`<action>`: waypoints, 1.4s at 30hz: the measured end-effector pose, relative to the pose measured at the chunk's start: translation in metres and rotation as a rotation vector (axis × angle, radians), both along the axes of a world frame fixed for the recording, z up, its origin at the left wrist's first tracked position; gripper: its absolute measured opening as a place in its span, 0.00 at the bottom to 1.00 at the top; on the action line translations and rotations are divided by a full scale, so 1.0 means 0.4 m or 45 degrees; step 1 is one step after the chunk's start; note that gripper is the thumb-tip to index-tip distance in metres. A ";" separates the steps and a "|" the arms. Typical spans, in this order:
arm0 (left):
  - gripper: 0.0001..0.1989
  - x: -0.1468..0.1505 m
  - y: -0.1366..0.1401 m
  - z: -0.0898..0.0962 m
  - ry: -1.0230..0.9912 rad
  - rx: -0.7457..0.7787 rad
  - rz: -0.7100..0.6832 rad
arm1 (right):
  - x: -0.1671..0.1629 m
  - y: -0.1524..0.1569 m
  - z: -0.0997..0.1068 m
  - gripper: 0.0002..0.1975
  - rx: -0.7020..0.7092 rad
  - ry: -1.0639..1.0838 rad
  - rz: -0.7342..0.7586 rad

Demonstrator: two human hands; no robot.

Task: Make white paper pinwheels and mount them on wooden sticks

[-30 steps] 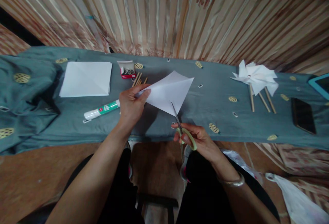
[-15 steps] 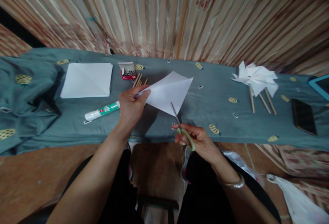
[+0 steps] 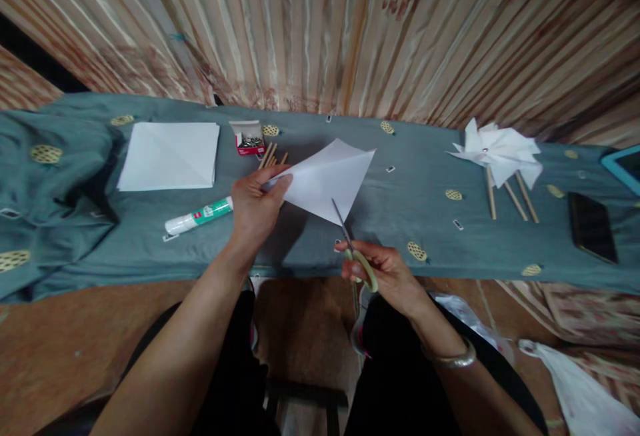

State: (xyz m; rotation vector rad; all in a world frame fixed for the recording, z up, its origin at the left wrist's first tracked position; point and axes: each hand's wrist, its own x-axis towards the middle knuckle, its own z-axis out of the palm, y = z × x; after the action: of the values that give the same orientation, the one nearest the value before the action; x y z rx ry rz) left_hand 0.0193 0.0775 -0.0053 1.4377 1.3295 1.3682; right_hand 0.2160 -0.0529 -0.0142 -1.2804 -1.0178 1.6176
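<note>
White paper (image 3: 327, 179) is pinched in our left hand (image 3: 259, 206), above the cloth's (image 3: 415, 183) middle. Our right hand (image 3: 387, 269) holds scissors (image 3: 348, 239), a blade over the paper's near corner. One white-green tube (image 3: 200, 217) lies left, pinwheels (image 3: 500, 149) right.

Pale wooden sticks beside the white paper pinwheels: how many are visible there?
3: left stick, middle stick and right stick, all projecting from beneath the white paper pinwheels; more may be hidden underneath.
</note>
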 end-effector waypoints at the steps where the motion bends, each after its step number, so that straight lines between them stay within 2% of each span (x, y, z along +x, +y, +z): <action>1: 0.12 0.000 -0.001 0.000 0.010 0.002 -0.004 | 0.001 0.000 0.000 0.19 0.001 -0.008 0.010; 7: 0.11 0.004 -0.006 0.002 0.099 0.021 -0.026 | 0.004 0.000 0.000 0.20 0.042 -0.032 0.025; 27: 0.12 0.007 -0.008 -0.005 0.086 0.004 -0.057 | 0.006 0.000 -0.003 0.19 0.092 -0.066 0.025; 42: 0.12 0.004 -0.009 -0.005 0.078 -0.018 -0.071 | -0.004 0.005 0.006 0.20 0.007 -0.068 -0.051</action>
State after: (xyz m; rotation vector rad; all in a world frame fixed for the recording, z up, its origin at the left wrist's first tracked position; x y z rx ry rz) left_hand 0.0208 0.0740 -0.0074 1.5068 1.3251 1.2863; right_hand 0.2143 -0.0511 -0.0119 -1.3383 -1.0219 1.5575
